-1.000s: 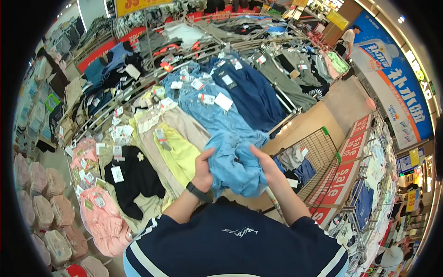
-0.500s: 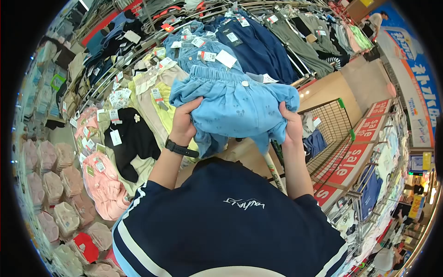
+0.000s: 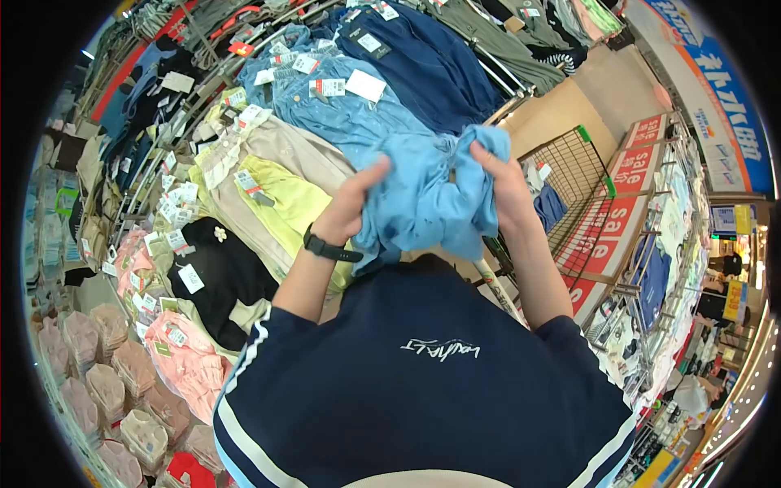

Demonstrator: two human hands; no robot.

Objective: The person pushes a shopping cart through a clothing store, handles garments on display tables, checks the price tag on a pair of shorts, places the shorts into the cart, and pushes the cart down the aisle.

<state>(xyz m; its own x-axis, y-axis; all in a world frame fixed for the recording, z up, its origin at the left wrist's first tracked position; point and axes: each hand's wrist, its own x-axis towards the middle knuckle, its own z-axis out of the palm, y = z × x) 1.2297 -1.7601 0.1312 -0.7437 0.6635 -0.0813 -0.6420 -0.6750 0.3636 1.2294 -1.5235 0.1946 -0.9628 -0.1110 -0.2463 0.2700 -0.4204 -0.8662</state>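
Observation:
Bunched light blue pants (image 3: 427, 195) of thin denim-like cloth hang in front of my chest, between both hands. My right hand (image 3: 506, 191) grips a gathered fold at their right side, thumb in front. At their left edge is my left hand (image 3: 351, 203), closed on the cloth, its thumb blurred and its other fingers partly hidden. A black watch (image 3: 329, 248) sits on my left wrist. Just beyond, more blue denim pants (image 3: 325, 106) with price tags hang on the rack, beside dark navy pants (image 3: 423, 65).
To the left hang yellow pants (image 3: 289, 203), a black garment (image 3: 215, 276) and pink clothes (image 3: 187, 358). Packaged pale items (image 3: 106, 390) fill the lower left. A wire shopping cart (image 3: 569, 187) holding clothes stands at right, beside red sale signs (image 3: 614, 220).
The pants, spread wide with waistband and printed front showing, are now crumpled and narrower. My hands have come closer together, and the view has shifted slightly.

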